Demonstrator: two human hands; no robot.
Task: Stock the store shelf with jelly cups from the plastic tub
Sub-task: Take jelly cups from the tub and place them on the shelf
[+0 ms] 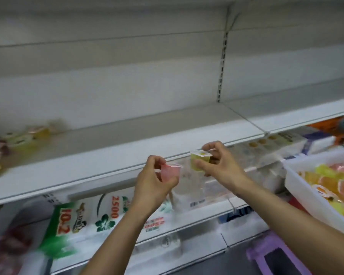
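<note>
My left hand (155,181) holds a pink jelly cup (170,172) between fingers and thumb, just below the front edge of the white shelf (127,139). My right hand (218,165) pinches a yellow jelly cup (199,160) at the same height, slightly to the right. Several jelly cups (20,139) lie blurred at the shelf's far left. The white plastic tub (298,181) at the right holds many yellow, orange and pink jelly cups (330,179).
A slotted upright (222,62) divides the white back panel. The lower shelf carries green and white bags (83,215) and other packets. A purple stool (270,253) stands at the bottom right under the tub.
</note>
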